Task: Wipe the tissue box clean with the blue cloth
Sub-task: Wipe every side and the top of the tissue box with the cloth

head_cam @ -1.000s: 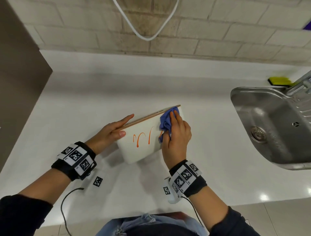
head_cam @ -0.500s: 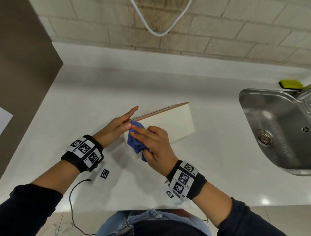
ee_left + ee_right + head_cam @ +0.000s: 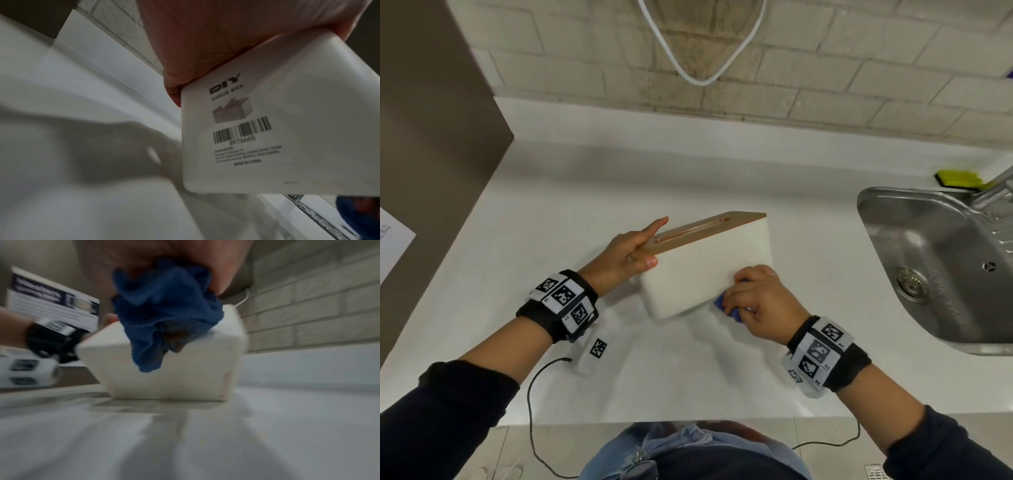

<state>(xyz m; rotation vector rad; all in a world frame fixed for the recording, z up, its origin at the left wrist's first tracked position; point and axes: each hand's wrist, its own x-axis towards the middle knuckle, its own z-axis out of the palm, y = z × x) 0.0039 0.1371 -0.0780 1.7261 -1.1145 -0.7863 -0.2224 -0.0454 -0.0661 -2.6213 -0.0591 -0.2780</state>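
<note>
The white tissue box (image 3: 698, 274) with a wooden slotted lid (image 3: 702, 229) stands tilted on the white counter (image 3: 688, 370). My left hand (image 3: 626, 255) grips its left end, thumb on the white side and fingers over the lid. In the left wrist view the box's labelled end (image 3: 267, 129) shows a barcode. My right hand (image 3: 760, 301) holds the bunched blue cloth (image 3: 726, 306) against the box's lower right corner. The right wrist view shows the blue cloth (image 3: 164, 316) pressed on the tissue box (image 3: 174, 369). The side facing me looks plain white.
A steel sink (image 3: 941, 270) lies at the right, with a yellow sponge (image 3: 959, 178) behind it. A brown cabinet side (image 3: 431, 154) stands at the left. A white cable (image 3: 702, 44) hangs on the brick wall. A black cord (image 3: 534, 404) trails off the counter's front edge.
My right hand has swept the cloth from the box's right end to its left end and back to the lower right corner. The orange marks on the side are gone.
</note>
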